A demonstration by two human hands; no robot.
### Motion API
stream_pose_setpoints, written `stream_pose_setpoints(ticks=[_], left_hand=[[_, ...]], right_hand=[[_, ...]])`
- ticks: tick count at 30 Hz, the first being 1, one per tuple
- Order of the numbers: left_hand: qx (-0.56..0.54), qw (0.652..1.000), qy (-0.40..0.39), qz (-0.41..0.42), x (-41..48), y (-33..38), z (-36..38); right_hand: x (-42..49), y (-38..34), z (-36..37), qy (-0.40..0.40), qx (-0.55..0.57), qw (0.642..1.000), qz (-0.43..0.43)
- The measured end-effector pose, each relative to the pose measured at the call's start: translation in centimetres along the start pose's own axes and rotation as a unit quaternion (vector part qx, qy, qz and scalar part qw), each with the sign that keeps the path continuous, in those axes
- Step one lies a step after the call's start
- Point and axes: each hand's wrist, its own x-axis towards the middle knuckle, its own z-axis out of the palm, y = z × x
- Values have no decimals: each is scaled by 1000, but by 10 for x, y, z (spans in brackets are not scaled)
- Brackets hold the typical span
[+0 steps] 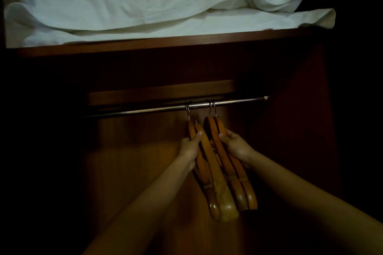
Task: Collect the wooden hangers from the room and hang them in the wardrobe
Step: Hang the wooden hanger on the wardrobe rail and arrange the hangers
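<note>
Several wooden hangers (215, 167) hang by their metal hooks from the chrome rail (157, 108) inside the dark wardrobe, bunched into a left pair and a right pair. My left hand (189, 147) grips the left pair from the left side, thumb on top of the wood. The right pair is held by my right hand (236, 145), fingers curled around the upper arm of those hangers. The hooks sit over the rail just right of its middle.
A wooden shelf (165, 44) runs above the rail and carries white folded bedding (145, 6). The wardrobe's right side wall (306, 109) stands close to the rail's end. The left part of the rail is in deep shadow.
</note>
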Motion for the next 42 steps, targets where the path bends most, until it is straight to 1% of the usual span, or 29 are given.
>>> stream_pose_setpoints(ticks=[4,6,8,10,13,15,17,18,20,23,27,29,31,33,37,40,42], left_hand=[[25,1000,9,-4,-4,2,1],[75,996,46,11,-7,8,3],[150,983,87,55,-7,16,4],[241,960,102,101,-13,24,6],[350,915,95,178,-28,32,9],[397,880,62,254,-43,32,15],[454,835,16,309,-58,29,22],[483,814,-10,322,-66,25,26],[514,792,-64,322,-82,15,32],[526,779,-117,321,-111,-9,37],[509,775,-179,329,-169,-50,36],[511,755,-217,350,-204,-71,32],[528,723,-237,378,-237,-91,27],[531,708,-252,392,-265,-106,23],[484,711,-315,401,-313,-121,24],[437,724,-366,388,-355,-128,30],[415,723,-400,381,-384,-134,37]], right_hand=[[-1,-3,2,17,-7,1000,19],[-3,-6,3,30,-1,999,26],[-5,-9,2,49,-7,999,22],[-8,-10,1,59,-28,998,7],[-16,-11,-1,72,-142,987,-26],[-26,-14,-4,88,-218,970,-53],[-37,-20,-9,109,-290,949,-58],[-46,-23,-12,120,-330,935,-56],[-70,-28,-18,138,-383,912,-56],[-125,-27,-23,162,-440,882,-52],[-215,-8,-20,193,-493,848,-1],[-261,1,-13,204,-507,837,27],[-305,10,-5,209,-524,823,60],[-343,18,3,219,-542,806,93],[-408,20,15,246,-569,773,131],[-455,14,22,267,-580,754,153],[-483,9,25,276,-595,734,177]])
